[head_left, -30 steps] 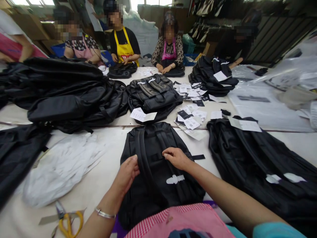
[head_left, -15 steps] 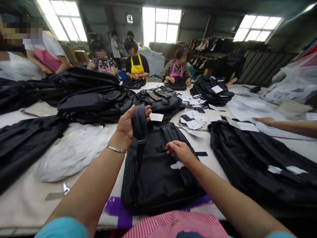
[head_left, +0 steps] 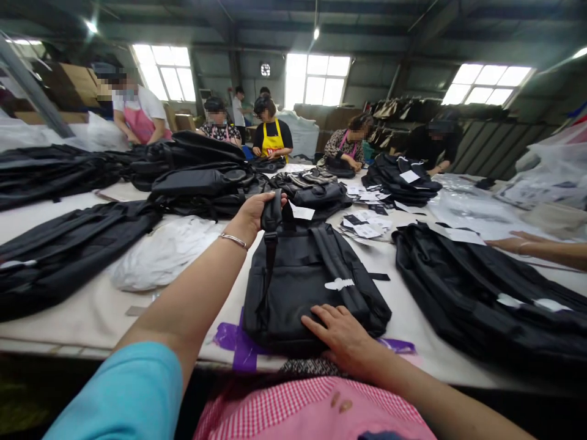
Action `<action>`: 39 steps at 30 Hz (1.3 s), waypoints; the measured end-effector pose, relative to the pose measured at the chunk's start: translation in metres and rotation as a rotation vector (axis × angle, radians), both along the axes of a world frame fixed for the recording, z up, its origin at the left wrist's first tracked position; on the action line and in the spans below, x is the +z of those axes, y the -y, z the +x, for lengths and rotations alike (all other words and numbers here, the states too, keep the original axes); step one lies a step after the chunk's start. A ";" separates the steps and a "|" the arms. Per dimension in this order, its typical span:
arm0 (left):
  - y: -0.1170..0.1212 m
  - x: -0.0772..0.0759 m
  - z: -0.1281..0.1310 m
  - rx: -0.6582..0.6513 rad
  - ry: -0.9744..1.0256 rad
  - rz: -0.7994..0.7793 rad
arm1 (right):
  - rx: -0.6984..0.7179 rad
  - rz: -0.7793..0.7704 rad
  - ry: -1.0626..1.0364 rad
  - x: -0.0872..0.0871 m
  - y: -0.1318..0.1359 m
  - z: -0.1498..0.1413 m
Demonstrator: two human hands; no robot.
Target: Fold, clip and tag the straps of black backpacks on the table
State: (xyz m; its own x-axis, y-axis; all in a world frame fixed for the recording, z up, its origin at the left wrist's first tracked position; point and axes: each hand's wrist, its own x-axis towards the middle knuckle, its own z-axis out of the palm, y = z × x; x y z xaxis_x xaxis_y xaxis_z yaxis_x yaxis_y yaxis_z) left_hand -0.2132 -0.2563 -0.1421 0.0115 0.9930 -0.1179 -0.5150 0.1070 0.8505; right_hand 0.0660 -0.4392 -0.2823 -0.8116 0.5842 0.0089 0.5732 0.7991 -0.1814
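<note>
Resting spread, palm hidden, the right hand (head_left: 343, 335) touches a backpack (head_left: 291, 299); left hand (head_left: 255, 211) grips its strap (head_left: 272, 221).

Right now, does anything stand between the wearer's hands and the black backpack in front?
Nothing visible does: the left hand holds up a strap of the backpack, and the right hand lies flat at its near edge, with no other item between.
</note>
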 end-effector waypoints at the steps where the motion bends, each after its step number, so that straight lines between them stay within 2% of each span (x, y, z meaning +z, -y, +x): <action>1: 0.002 0.000 0.002 -0.001 -0.012 -0.005 | -0.010 0.034 0.019 -0.005 0.000 0.002; 4: 0.006 -0.001 0.013 -0.007 -0.040 -0.027 | 0.017 0.098 0.051 -0.011 -0.003 0.004; 7: 0.010 -0.003 0.023 -0.017 -0.069 -0.051 | 0.066 0.168 0.104 -0.007 -0.005 0.001; 11: 0.020 -0.003 0.031 -0.011 -0.092 -0.058 | 0.116 0.264 0.149 -0.006 0.008 0.001; 17: 0.042 -0.009 0.033 -0.054 -0.108 -0.073 | 0.194 0.349 0.160 -0.033 0.035 0.015; 19: 0.045 -0.012 0.035 -0.075 -0.115 -0.091 | 0.227 0.337 0.177 -0.029 0.035 0.020; 21: 0.044 -0.015 0.039 -0.092 -0.122 -0.111 | 0.271 0.251 0.149 -0.015 0.029 0.022; 23: 0.039 -0.016 0.043 -0.097 -0.128 -0.127 | 0.303 0.099 0.054 0.002 0.021 0.021; 25: 0.032 -0.017 0.046 -0.087 -0.132 -0.132 | 0.303 -0.030 -0.038 0.007 0.014 0.017; 29: 0.019 -0.017 0.048 -0.046 -0.136 -0.123 | 0.236 -0.166 -0.014 -0.018 0.010 0.006; 31: 0.017 -0.017 0.046 -0.034 -0.141 -0.119 | 0.237 -0.287 -0.012 -0.023 0.007 0.004; 33: 0.016 -0.017 0.045 -0.030 -0.143 -0.113 | 0.174 -0.423 -0.122 -0.009 -0.003 0.003; 35: 0.017 -0.014 0.047 -0.034 -0.142 -0.101 | 0.015 -0.522 -0.327 0.017 -0.020 -0.004; 37: 0.017 -0.010 0.051 -0.039 -0.136 -0.085 | -0.112 -0.608 -0.564 0.044 -0.040 -0.021; 39: 0.017 -0.005 0.056 -0.043 -0.141 -0.068 | -0.117 -0.826 -0.789 0.058 -0.057 -0.047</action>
